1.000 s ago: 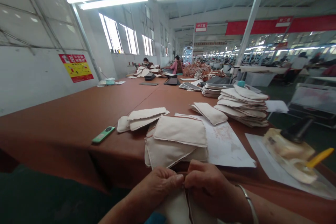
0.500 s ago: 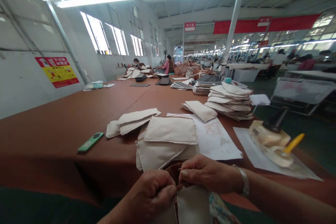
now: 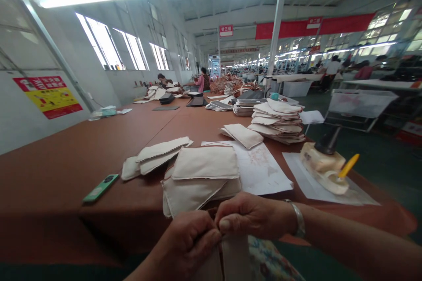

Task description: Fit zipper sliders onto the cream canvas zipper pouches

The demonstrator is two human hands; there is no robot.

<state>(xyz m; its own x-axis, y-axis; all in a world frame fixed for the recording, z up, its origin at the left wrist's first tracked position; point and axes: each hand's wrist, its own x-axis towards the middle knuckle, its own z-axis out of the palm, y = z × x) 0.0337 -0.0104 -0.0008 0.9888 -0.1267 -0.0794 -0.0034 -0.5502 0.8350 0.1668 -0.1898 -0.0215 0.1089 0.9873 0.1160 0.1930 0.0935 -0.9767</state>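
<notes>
In front of my body, below the table edge, both hands pinch the top of a cream fabric pouch with a brown edge (image 3: pixel 234 254). My left hand (image 3: pixel 189 239) is closed on its left side, thumb against the seam. Fingers curled, my right hand (image 3: pixel 252 217) grips the edge right beside it; a silver bracelet circles that wrist. The two hands touch or nearly touch, and they hide the piece's upper edge. Just beyond them lies a pile of similar cream pieces (image 3: pixel 206 163) on the brown-covered table (image 3: pixel 108 145).
A green phone (image 3: pixel 100 188) lies at the left. More cream pieces (image 3: pixel 161 153) and a taller stack (image 3: pixel 277 122) sit farther back. At the right, a stained pale container with a yellow-handled tool (image 3: pixel 348 166) rests on white paper (image 3: pixel 293 167). Co-workers (image 3: pixel 201 80) sit far off.
My view has turned slightly right, so the table things appear shifted left. My hands have drawn closer together over the pouch's edge, covering the brown opening seen before.
</notes>
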